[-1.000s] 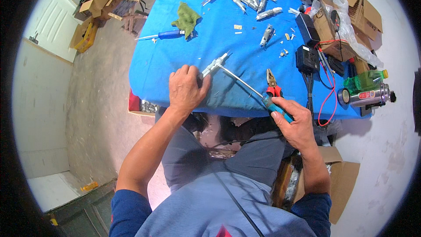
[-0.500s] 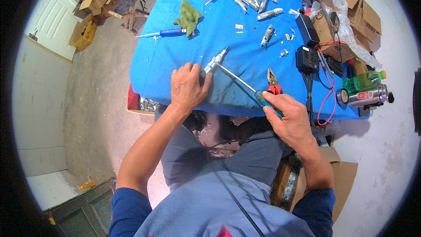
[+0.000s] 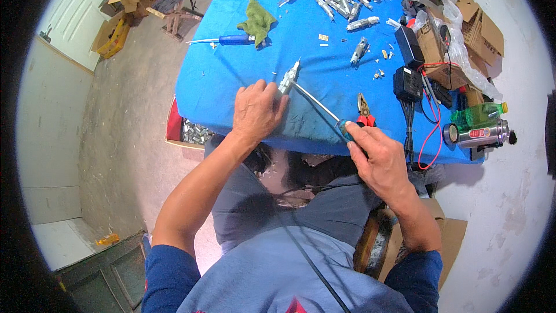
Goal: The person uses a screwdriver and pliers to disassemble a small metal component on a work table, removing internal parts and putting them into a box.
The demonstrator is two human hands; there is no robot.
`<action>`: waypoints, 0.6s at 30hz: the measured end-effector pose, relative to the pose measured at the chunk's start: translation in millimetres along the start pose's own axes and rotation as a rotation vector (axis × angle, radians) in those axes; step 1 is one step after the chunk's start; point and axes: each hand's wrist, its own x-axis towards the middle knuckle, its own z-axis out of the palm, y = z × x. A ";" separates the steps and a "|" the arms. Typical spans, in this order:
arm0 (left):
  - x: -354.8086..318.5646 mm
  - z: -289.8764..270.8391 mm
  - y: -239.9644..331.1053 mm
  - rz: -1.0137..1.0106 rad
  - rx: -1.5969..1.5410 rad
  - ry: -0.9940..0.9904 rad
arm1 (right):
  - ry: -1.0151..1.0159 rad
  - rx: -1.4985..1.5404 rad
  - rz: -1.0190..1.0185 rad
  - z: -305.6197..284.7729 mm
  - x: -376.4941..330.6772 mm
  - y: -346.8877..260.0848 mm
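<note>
My left hand (image 3: 256,110) is closed around the near end of a small grey-and-white device (image 3: 288,79) with a thin pointed tip, pinning it on the blue-covered table. Its exact kind does not show, and my fingers hide its lower part. My right hand (image 3: 377,153) grips the teal handle of a screwdriver (image 3: 315,101). The screwdriver's long metal shaft slants to the upper left, its tip touching the side of the device. Just beyond my right hand lie pliers (image 3: 364,111) with red handles, their jaws pointing away from me.
A blue-handled screwdriver (image 3: 234,40) lies by a green cloth (image 3: 256,22). Similar devices (image 3: 336,1) are heaped at the far side. Black adapters (image 3: 408,84), cables, a green bottle (image 3: 479,115) and a steel flask (image 3: 483,133) line the right edge. A box of metal parts (image 3: 196,133) sits below the left edge.
The view has shifted slightly, so the table's things sit a little further right. Both hands keep their grips, and the screwdriver tip stays against the device.
</note>
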 end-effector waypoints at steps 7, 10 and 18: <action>1.3 0.8 -0.5 0.012 -0.026 0.012 | -0.049 0.172 0.084 -6.6 10.5 14.7; 1.4 0.1 -0.7 0.003 -0.014 -0.004 | -0.081 0.312 0.185 -7.6 16.9 23.1; 2.5 0.5 1.3 -0.002 -0.024 0.004 | -0.277 0.656 0.663 -12.2 20.6 47.1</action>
